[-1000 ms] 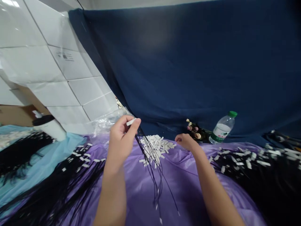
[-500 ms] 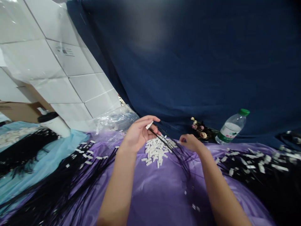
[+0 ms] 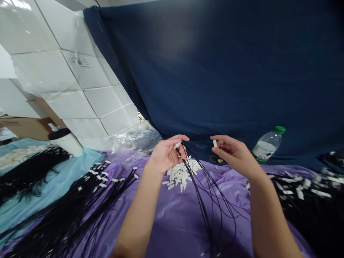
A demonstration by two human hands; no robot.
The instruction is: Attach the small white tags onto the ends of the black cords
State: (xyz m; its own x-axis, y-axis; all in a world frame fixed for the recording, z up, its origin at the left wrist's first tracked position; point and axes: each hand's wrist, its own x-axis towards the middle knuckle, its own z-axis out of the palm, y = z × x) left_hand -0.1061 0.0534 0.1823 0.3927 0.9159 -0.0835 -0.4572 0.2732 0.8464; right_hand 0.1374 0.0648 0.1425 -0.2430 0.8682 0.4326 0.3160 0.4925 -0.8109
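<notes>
My left hand [image 3: 168,154] is raised over the purple sheet [image 3: 174,222], fingers pinched around a bundle of thin black cords [image 3: 206,200] and a small white tag at its top. The cords hang down toward me across the sheet. My right hand [image 3: 232,152] is lifted beside it, thumb and fingers pinching a small white tag [image 3: 215,143]. Just below both hands lies a pile of white tags [image 3: 181,173].
Heaps of black cords with white tags lie at left [image 3: 67,211] and right [image 3: 306,200]. A green-capped water bottle [image 3: 266,145] lies at back right against a dark blue cloth. A clear plastic bag [image 3: 134,138], white boxes and a light blue sheet are at left.
My right hand rose from the tag pile with a white tag pinched in it. The cord bundle in my left hand swung from the right to hang down the middle.
</notes>
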